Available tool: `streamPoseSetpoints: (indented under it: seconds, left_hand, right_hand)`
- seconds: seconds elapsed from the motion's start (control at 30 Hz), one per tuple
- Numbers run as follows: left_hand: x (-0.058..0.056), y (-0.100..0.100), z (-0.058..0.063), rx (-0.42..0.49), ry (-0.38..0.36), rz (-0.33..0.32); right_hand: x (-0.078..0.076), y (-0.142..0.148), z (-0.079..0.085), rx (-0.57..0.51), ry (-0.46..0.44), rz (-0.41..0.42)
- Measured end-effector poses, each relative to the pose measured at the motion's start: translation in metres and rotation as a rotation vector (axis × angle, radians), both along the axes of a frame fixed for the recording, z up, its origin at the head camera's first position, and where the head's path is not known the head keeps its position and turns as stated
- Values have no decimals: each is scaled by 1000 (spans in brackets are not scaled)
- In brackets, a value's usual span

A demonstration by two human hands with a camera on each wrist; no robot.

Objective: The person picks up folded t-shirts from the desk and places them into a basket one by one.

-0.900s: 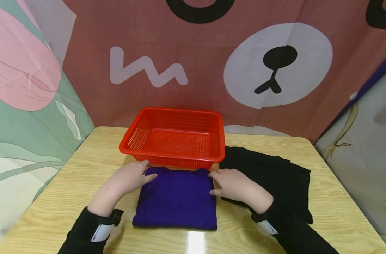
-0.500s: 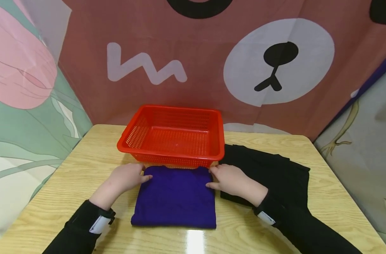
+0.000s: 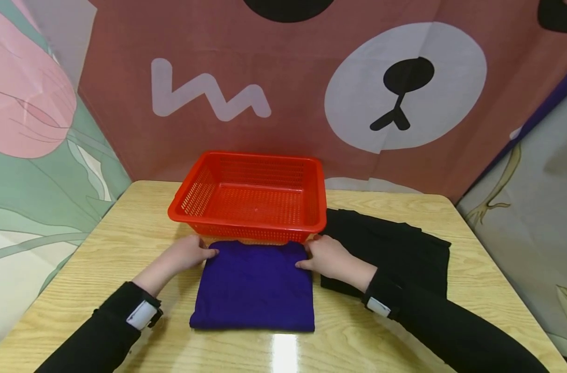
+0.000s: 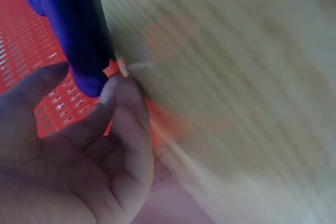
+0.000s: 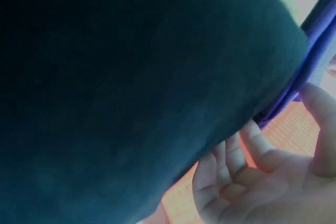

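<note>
Wooden tabletop [image 3: 129, 228]: left hand [image 3: 187, 253] and right hand [image 3: 332, 260] angled inward, pinching purple cloth [image 3: 255, 287] at far corners.

In the left wrist view, the lower end of a purple cloth [image 4: 73, 35] is pinched between the thumb and curled fingers of the left hand [image 4: 79, 166], by which the lower left is filled. Behind the cloth, the perforated wall of a red basket [image 4: 18, 35] is partly covered. The right side is taken up by a blurred, wood-grained tabletop [image 4: 236, 87], on which orange-red reflections are seen.
</note>
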State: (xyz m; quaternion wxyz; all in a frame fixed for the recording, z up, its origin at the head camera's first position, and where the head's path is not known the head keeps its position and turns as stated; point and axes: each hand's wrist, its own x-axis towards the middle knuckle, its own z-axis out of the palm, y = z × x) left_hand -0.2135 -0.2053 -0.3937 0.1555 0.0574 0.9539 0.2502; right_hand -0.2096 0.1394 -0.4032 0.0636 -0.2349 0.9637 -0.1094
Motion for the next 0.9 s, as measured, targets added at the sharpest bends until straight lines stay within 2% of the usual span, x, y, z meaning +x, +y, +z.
streamPoseSetpoints:
  seconds: [0.1, 0.2, 0.33, 0.53, 0.63, 0.8, 0.9]
  left_hand:
    - [-1, 0, -3, 89, -30, -10]
    - [0, 0, -4, 153, -43, -30]
    - [1, 3, -5, 194, -33, -41]
    - [4, 10, -5, 233, -17, 21]
    - [5, 11, -6, 260, -31, 48]
    - [8, 10, -4, 332, -93, 71]
    - [9, 8, -4, 406, -139, 67]
  right_hand:
    - [-1, -1, 0, -51, -60, -35]
    - [-2, -2, -2, -91, -84, -51]
    - [-2, -3, -4, -120, -93, -65]
    - [0, -2, -5, -179, -124, -95]
    - [1, 0, -3, -238, -174, -103]
    - [2, 6, 1, -320, -253, -88]
    - [2, 9, 2, -333, -248, -85]
